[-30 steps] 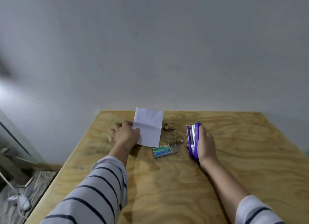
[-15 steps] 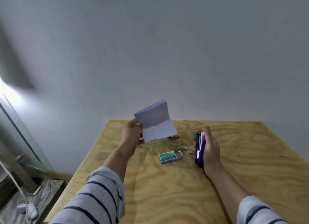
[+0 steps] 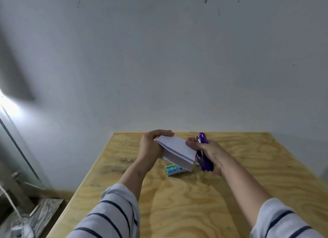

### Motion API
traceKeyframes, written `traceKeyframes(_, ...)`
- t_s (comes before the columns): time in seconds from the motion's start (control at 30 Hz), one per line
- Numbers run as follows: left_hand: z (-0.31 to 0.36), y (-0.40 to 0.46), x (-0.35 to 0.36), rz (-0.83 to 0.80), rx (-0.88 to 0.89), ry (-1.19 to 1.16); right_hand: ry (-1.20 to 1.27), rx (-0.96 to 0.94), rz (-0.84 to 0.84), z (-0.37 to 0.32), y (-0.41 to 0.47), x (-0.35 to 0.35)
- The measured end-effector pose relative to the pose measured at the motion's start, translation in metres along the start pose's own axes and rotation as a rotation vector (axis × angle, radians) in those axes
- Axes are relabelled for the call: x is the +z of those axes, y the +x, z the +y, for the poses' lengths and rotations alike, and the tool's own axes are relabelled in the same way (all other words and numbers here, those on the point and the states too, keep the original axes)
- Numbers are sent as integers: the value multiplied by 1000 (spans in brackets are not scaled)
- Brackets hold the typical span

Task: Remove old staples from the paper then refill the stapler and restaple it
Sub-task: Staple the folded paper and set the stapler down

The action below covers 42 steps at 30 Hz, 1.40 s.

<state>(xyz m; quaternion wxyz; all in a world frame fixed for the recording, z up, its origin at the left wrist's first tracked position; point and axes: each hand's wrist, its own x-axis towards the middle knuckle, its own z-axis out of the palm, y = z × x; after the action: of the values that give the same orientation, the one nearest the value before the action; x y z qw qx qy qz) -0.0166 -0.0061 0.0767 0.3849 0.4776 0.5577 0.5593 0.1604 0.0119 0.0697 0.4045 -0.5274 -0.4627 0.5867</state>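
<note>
A folded white paper (image 3: 175, 150) is held above the plywood table (image 3: 239, 175), with my left hand (image 3: 150, 147) gripping its left end. My right hand (image 3: 206, 152) holds the purple stapler (image 3: 204, 154) upright by its body, and its thumb rests on the paper's right edge. The stapler's metal mouth faces the paper. A small green and blue staple box (image 3: 173, 170) lies on the table just below the paper, partly hidden by it.
The table butts against a pale wall at the back. Its left edge drops to a floor with a white mouse-like object (image 3: 21, 231) and a cord. Bare wood extends to the right and toward me.
My left hand has lifted the paper off the table and turned it toward the right. My right hand has raised the stapler off the table and brought it against the paper's right edge.
</note>
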Motion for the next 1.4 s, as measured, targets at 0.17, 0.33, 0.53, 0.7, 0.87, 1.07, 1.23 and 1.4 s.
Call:
traceKeyframes(0.17,5,-3,-14,-286,-313,-109,-88,-126,135,-9,-3,-11)
traceKeyframes(0.33,1,-4,-9,-361,-343,43,-138,-252,181,-7,0,-8)
traceKeyframes(0.53,4,1,-8,-125,-255,-127,83,-145,77,2,-3,-6)
traceKeyframes(0.7,9,2,-5,-5,-248,-282,205,29,-196,6,-10,5)
traceKeyframes(0.87,7,1,-1,83,-177,-296,197,-50,-322,2,-14,14)
traceKeyframes(1.07,7,3,-1,125,-132,-246,253,-21,-335,4,-17,16)
traceKeyframes(1.23,6,3,2,145,-102,-215,299,6,-340,5,-19,16)
traceKeyframes(1.4,5,1,6,145,-64,-175,343,19,-333,4,-20,16)
